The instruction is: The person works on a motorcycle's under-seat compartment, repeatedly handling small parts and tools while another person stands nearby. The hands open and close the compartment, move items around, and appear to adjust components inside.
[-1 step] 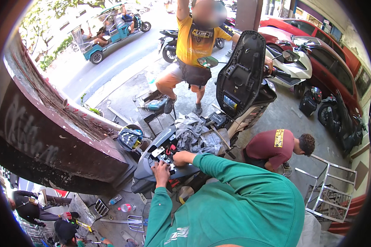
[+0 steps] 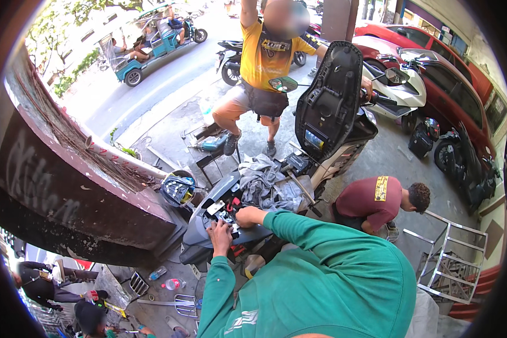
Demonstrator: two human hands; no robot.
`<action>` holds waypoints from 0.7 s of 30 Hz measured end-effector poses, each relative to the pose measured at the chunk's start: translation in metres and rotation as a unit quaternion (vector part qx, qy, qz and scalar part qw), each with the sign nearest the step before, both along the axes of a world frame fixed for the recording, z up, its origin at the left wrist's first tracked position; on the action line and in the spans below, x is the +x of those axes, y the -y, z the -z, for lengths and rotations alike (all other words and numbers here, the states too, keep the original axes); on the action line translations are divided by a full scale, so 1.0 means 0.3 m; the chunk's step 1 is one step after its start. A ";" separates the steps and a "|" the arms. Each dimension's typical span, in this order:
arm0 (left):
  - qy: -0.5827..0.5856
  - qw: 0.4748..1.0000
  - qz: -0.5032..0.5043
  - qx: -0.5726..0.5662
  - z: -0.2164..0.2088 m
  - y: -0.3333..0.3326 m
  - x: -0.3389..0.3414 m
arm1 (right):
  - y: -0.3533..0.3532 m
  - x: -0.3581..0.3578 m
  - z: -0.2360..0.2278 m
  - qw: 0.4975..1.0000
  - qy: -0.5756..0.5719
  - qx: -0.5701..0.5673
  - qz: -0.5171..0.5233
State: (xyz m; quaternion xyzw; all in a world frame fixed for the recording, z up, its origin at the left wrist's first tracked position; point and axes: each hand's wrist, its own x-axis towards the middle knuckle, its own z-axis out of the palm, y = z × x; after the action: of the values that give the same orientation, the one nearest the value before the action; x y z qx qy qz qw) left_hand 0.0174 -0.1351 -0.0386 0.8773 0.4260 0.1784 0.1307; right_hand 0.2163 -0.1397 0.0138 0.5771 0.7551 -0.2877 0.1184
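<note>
Both my hands work at the opened rear of a grey scooter (image 2: 196, 234), where small white, red and dark parts (image 2: 222, 209) are exposed. My left hand (image 2: 221, 239) rests at the near side of the opening, its fingers bent and closed around a small part that I cannot make out. Just to its right, my right hand (image 2: 250, 217) is closed with the knuckles up, and the fingers hide whatever is in them. Beyond it a crumpled grey cloth (image 2: 262, 180) lies over the scooter.
A raised black scooter seat (image 2: 329, 101) stands beyond the cloth, near a person in yellow (image 2: 267, 62). Another person in maroon (image 2: 372, 203) crouches at right by a metal rack (image 2: 453, 262). A pillar (image 2: 79, 208) is at left; bottles (image 2: 173, 284) lie on the floor.
</note>
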 end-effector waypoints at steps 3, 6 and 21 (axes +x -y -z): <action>0.017 1.000 0.002 0.016 -0.006 0.010 -0.006 | -0.001 -0.001 0.000 0.999 -0.006 0.027 0.046; 0.027 0.999 0.010 0.043 -0.012 0.016 -0.012 | -0.007 0.003 0.006 0.998 -0.010 0.017 0.068; 0.024 0.999 -0.007 0.020 -0.013 0.017 -0.004 | 0.005 -0.013 0.013 0.997 -0.002 0.003 0.075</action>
State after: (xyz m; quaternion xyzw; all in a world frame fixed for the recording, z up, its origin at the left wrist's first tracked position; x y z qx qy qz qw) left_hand 0.0162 -0.1401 -0.0347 0.8721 0.4254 0.2089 0.1220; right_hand 0.2125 -0.1413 0.0100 0.6320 0.7108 -0.2944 0.0929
